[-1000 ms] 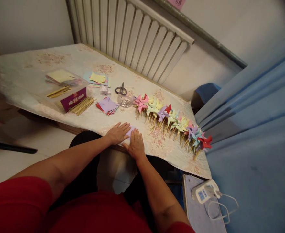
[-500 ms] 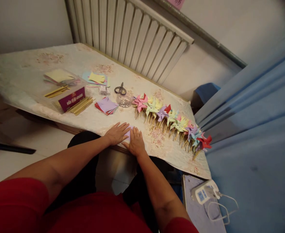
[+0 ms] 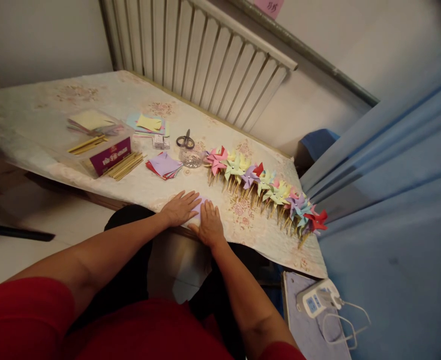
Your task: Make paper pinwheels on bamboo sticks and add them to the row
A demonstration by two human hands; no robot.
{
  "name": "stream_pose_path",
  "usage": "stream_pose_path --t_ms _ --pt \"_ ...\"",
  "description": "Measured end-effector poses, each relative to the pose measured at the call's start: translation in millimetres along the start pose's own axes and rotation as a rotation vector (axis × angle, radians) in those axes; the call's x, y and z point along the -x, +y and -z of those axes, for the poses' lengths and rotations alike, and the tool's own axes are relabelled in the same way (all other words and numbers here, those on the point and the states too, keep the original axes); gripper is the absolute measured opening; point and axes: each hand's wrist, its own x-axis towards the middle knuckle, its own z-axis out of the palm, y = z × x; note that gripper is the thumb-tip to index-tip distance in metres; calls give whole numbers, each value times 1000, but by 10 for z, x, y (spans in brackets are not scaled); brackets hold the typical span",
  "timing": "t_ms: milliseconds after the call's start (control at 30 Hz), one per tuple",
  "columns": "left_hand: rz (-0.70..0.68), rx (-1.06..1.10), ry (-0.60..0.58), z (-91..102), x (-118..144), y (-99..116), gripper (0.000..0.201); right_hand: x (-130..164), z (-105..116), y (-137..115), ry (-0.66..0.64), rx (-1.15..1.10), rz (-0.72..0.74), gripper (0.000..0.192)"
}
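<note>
My left hand (image 3: 180, 208) lies flat near the table's front edge, fingers stretched out, pressing on a small purple sheet of paper (image 3: 198, 205). From the other side my right hand (image 3: 210, 223) rests flat on the same paper, its fingers straight. Most of the sheet is hidden beneath both hands; only a strip shows between them. Beyond my left hand lies a stack of purple and red paper squares (image 3: 164, 164). To the right runs a row of finished paper pinwheels (image 3: 250, 176) on wooden sticks.
On the flowered tablecloth (image 3: 245, 212) are scissors (image 3: 185, 140), a clear dish of small pins (image 3: 191, 158), little white boxes (image 3: 160, 142), more coloured paper (image 3: 148, 123), wooden sticks (image 3: 125, 166) and a clear box with a purple label (image 3: 111, 156). A radiator (image 3: 201, 60) stands behind.
Both hands stay flat on the purple paper in almost the same place. A slight shift of the camera moves the view a little.
</note>
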Motion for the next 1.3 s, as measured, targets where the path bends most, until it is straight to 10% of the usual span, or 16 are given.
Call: stream_pose_path --t_ms 933,1300 --pt "1 -19 -8 -75 -11 -56 56 -125 -16 67 -17 -24 15 96" --pt "23 87 81 -192 -409 413 56 -154 192 -78 -74 33 26 87"
